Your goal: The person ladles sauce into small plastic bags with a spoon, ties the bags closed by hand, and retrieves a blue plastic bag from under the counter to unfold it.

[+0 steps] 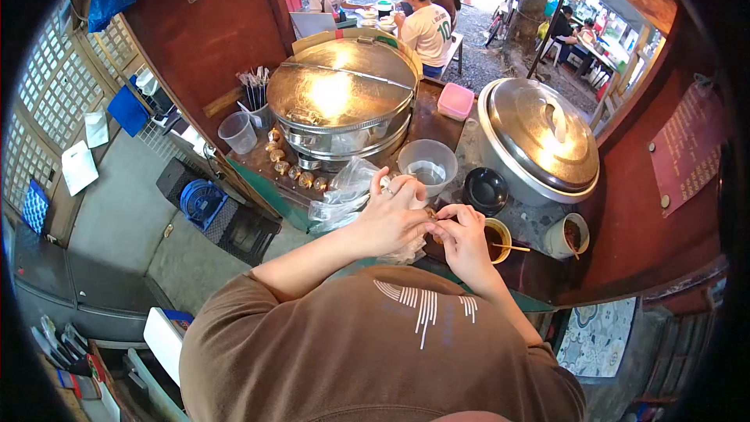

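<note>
My left hand [396,215] and my right hand [467,244] meet at the counter's front, fingertips pinched together. Between them is a small plastic bag with brown contents [432,215], mostly covered by the fingers. A pile of clear plastic bags [344,194] lies beside and beneath my left hand. Close to my right hand stands a tub of dark sauce [498,241] with a stick in it. Just beyond my hands are a clear plastic tub [427,166] and a black bowl [485,191]. Several small knotted bags of brown sauce [293,172] line the counter at left.
A large round metal steamer [344,86] and a big lidded pot [539,141] fill the back. Around them are a pink container [455,101], a clear cup [237,133], a holder of sticks [255,90] and another sauce container [566,236]. People sit at tables outside.
</note>
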Motion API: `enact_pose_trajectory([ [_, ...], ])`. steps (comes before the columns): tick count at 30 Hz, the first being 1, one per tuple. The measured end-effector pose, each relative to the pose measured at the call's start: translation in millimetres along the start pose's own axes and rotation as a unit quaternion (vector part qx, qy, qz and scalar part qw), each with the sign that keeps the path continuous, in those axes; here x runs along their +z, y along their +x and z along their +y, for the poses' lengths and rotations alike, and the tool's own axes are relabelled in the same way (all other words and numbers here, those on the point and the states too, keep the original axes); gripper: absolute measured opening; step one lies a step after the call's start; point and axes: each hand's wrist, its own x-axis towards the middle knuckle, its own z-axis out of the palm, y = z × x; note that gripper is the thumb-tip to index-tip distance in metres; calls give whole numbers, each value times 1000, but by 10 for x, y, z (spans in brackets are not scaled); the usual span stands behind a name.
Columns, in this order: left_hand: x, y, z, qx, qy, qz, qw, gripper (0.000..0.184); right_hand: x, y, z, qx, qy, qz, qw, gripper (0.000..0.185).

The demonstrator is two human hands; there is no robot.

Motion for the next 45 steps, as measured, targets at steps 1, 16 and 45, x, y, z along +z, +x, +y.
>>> enact_pose_trajectory([
  [1, -13, -6, 16, -12, -28, -4, 1000, 22, -12, 5, -22, 0, -2, 8, 1000, 7],
  [16, -119, 77, -683, -34, -415, -248, 875, 25, -160, 77, -118, -27, 162, -79, 983, 9],
  [45, 272, -10, -119, 62, -25, 21, 998, 19, -85, -156, 87, 105, 294, -198, 929, 44],
])
